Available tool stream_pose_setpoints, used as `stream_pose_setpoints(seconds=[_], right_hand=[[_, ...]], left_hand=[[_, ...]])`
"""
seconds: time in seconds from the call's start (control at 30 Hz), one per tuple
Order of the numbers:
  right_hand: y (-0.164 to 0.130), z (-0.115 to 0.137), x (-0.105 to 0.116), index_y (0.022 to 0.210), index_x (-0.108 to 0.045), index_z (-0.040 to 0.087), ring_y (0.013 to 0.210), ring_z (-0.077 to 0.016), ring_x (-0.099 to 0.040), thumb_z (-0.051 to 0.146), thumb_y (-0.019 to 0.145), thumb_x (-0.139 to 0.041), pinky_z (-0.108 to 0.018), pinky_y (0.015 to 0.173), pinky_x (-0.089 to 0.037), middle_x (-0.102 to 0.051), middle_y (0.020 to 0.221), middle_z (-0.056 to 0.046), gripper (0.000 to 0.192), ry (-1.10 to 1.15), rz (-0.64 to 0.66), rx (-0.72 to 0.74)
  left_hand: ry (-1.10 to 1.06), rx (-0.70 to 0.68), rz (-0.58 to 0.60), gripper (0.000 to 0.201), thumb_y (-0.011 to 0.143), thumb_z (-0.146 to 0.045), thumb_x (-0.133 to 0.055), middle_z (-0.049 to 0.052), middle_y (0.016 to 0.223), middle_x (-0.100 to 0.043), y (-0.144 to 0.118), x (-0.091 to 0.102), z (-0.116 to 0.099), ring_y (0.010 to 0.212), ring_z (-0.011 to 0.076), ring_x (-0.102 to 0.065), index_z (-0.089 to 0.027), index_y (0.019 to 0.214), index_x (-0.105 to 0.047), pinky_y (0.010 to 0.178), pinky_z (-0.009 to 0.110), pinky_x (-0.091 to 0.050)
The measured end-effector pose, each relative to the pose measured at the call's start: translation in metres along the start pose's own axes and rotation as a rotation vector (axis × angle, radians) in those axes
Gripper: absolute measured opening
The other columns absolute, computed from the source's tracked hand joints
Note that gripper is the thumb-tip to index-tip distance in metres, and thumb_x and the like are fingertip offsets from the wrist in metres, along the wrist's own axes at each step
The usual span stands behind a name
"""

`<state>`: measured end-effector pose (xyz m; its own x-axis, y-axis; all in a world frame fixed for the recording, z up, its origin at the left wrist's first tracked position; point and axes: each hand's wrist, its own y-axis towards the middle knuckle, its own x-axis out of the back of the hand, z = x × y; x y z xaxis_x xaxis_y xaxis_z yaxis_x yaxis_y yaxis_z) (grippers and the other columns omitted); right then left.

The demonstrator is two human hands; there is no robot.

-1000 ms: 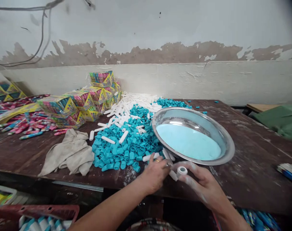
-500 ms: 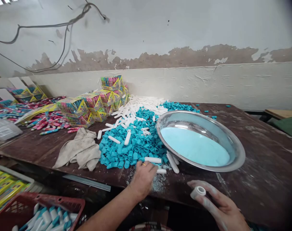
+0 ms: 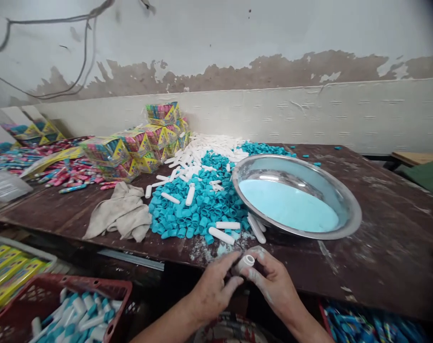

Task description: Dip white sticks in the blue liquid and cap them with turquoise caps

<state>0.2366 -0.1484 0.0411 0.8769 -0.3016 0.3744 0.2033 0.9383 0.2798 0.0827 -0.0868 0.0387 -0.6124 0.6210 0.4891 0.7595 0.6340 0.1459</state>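
A small white plastic bottle [image 3: 247, 261] with an open neck stands upright between my hands at the table's front edge. My right hand [image 3: 276, 281], dusted with pale powder, grips it with thumb and fingers. My left hand [image 3: 214, 283] is closed against the bottle's other side; its inner fingers are partly hidden. Just beyond lie a loose white bottle [image 3: 221, 236] and spilled powder [image 3: 221, 249]. Behind them spreads a heap of blue caps [image 3: 198, 214]. To the right, a tilted metal basin [image 3: 352, 216] holds light blue powder [image 3: 287, 205].
A crumpled cloth [image 3: 119, 214] lies left of the caps. Wrapped packs [image 3: 107, 152] and coloured pens [image 3: 64, 176] fill the table's left. Below stands a red crate [image 3: 121, 288] of blue-capped white bottles. Another crate with blue items [image 3: 366, 324] is at lower right.
My left hand has drawn back from the cap heap to the bottle. My right hand has carried the bottle left to meet it. A loose bottle near the heap has shifted left.
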Motion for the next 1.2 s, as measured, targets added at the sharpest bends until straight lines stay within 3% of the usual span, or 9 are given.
stream_pose_setpoints(seconds=[0.1,0.23,0.43,0.57,0.73,0.87,1.03,1.2], right_hand=[[-0.003,-0.006,-0.014,0.074,-0.060,0.018,0.068,-0.0155,-0.054,0.029,0.076,-0.054,-0.024,0.063,-0.045,-0.058,0.071,-0.002,0.012,-0.085,0.057,0.031],[0.006,-0.008,-0.021,0.079,-0.059,0.019,0.072,-0.0161,-0.056,0.030,0.078,-0.053,-0.025,0.066,-0.045,-0.060,0.076,-0.003,0.012,-0.200,0.176,0.079],[0.045,-0.015,-0.028,0.086,-0.061,0.019,0.079,-0.0176,-0.057,0.017,0.084,-0.040,-0.029,0.070,-0.046,-0.061,0.084,-0.006,0.021,-0.446,0.172,0.218],[0.068,-0.016,-0.041,0.091,-0.064,0.019,0.079,-0.0195,-0.057,0.014,0.083,-0.041,-0.030,0.068,-0.045,-0.061,0.082,-0.008,0.025,-0.665,0.230,0.290],[0.091,-0.001,-0.068,0.092,-0.062,0.018,0.080,-0.0216,-0.056,0.018,0.082,-0.047,-0.032,0.069,-0.044,-0.059,0.086,-0.008,0.018,-0.883,0.263,0.306],[0.102,-0.004,-0.087,0.086,-0.059,0.018,0.081,-0.0231,-0.054,0.013,0.077,-0.052,-0.034,0.071,-0.043,-0.056,0.085,-0.008,0.012,-1.040,0.282,0.353],[0.102,-0.018,-0.078,0.086,-0.058,0.014,0.082,-0.0233,-0.055,0.011,0.079,-0.046,-0.036,0.073,-0.045,-0.057,0.085,-0.010,0.014,-0.940,0.222,0.333],[0.088,-0.014,-0.054,0.100,-0.055,0.018,0.090,-0.0195,-0.056,0.020,0.084,-0.043,-0.032,0.077,-0.047,-0.060,0.097,-0.009,0.021,-0.492,0.201,0.335]], left_hand=[[-0.158,0.065,0.004,0.025,0.083,-0.030,-0.048,0.004,0.089,-0.062,-0.005,-0.001,0.003,0.083,0.0177,-0.055,-0.016,0.100,-0.058,0.075,0.026,-0.042],[-0.216,0.137,-0.049,0.022,0.082,-0.032,-0.049,0.000,0.072,-0.056,-0.017,0.013,0.016,0.068,0.0134,-0.050,-0.014,0.082,-0.060,0.063,0.022,-0.040],[-0.420,0.239,-0.286,0.018,0.081,-0.029,-0.049,0.004,0.079,-0.058,-0.036,0.053,0.047,0.072,0.0148,-0.051,-0.013,0.087,-0.057,0.061,0.023,-0.044],[-0.471,0.252,-0.390,0.019,0.081,-0.029,-0.049,0.006,0.083,-0.059,-0.042,0.076,0.059,0.076,0.0166,-0.053,-0.013,0.086,-0.057,0.063,0.025,-0.046],[-0.522,0.285,-0.453,0.021,0.079,-0.032,-0.052,0.006,0.083,-0.061,-0.043,0.082,0.063,0.078,0.0176,-0.055,-0.013,0.088,-0.058,0.062,0.025,-0.047],[-0.544,0.287,-0.448,0.023,0.078,-0.032,-0.053,0.006,0.081,-0.061,-0.042,0.081,0.064,0.076,0.0178,-0.056,-0.013,0.090,-0.058,0.061,0.025,-0.047],[-0.552,0.263,-0.421,0.021,0.080,-0.031,-0.051,0.006,0.082,-0.060,-0.042,0.080,0.065,0.076,0.0176,-0.055,-0.013,0.088,-0.058,0.061,0.025,-0.047],[-0.670,0.215,-0.285,0.024,0.081,-0.030,-0.051,0.006,0.079,-0.060,-0.033,0.071,0.057,0.071,0.0163,-0.054,-0.012,0.094,-0.059,0.061,0.027,-0.047]])
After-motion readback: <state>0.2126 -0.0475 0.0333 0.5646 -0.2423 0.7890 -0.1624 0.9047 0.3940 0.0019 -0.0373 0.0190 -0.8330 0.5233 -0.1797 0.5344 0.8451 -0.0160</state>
